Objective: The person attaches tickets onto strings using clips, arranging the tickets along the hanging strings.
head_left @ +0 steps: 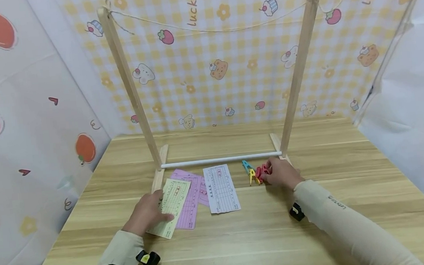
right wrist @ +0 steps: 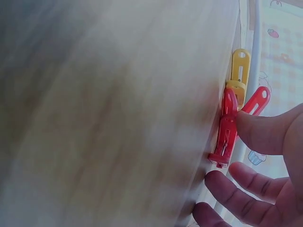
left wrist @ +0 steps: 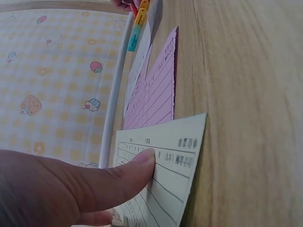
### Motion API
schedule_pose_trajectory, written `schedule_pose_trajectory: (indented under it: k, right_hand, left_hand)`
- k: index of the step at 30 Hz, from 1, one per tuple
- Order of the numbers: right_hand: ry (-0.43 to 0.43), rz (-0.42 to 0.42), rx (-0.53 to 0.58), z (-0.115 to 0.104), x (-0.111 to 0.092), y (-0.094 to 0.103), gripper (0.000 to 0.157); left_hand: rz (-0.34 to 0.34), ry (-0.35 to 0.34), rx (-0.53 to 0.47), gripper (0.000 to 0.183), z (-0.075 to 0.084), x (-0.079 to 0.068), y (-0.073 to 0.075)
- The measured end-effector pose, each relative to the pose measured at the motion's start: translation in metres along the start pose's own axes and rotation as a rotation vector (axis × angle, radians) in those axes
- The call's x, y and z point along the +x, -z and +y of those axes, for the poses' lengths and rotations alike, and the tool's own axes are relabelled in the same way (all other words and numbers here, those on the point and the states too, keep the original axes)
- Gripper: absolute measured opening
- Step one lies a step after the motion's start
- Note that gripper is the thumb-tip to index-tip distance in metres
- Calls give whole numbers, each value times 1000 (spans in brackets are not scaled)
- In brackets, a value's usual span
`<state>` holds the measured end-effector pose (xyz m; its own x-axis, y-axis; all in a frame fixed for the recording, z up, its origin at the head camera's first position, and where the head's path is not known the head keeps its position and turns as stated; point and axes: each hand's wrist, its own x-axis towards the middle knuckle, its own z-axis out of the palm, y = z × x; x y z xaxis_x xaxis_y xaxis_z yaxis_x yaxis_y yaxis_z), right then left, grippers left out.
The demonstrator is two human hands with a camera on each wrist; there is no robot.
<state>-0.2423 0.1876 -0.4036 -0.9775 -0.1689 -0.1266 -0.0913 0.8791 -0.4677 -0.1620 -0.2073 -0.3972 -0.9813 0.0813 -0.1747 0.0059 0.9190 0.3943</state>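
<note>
My left hand (head_left: 148, 211) pinches a pale yellow printed slip (head_left: 174, 194), thumb on top in the left wrist view; its other fingers are mostly hidden. Purple slips (head_left: 189, 210) lie partly under and beside that slip. To their right is a white printed slip (head_left: 222, 190). My right hand (head_left: 281, 173) is at a small group of plastic clothespins: a blue one (head_left: 247, 166), a yellow one (head_left: 252, 175) and red ones (right wrist: 223, 142). In the right wrist view its thumb overlaps the red clothespins, and a gap separates thumb from fingertips.
Behind the slips stands a wooden frame with a left post (head_left: 129, 80), a right post (head_left: 301, 65) and a white bottom rod (head_left: 218, 160). A slack string (head_left: 218, 31) joins the post tops. Patterned cloth hangs behind the wooden table (head_left: 222, 249).
</note>
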Motion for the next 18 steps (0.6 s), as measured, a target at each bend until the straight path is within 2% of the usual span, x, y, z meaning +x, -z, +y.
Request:
schedule_pose_trajectory:
  k: [6,12,18]
  right_hand:
    - [-15,0,-10,-1,0,-2,28]
    - [-21,6,-28,-1,-1,-4,28]
    - [-29,1,-44,-2,-2,0,25]
  left_hand:
    - [-6,17,-8,83,-2,-2,1]
    - [20,66,-8,83,-1,-5,1]
    - [20,103,-62,74,1,-4,0]
